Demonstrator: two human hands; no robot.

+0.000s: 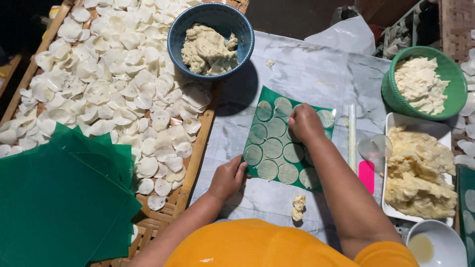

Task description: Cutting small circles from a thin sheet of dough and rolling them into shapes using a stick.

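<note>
Blue bowl [173, 37]: beige dough
Green basket [396, 101]: crumbly dough
Green sheet [257, 101]: thin round discs
Left hand [227, 178]: pinching sheet edge; right hand [304, 121]: fingertips pressed together on a disc

Glossy green plastic sheet [257, 118]; woven bamboo tray [195, 148].

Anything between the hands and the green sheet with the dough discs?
Nothing visible. The left hand already touches the lower left edge of the green sheet, and the right hand rests on the thin dough discs near its top. The dough lump lies below the sheet, clear of both.
</note>
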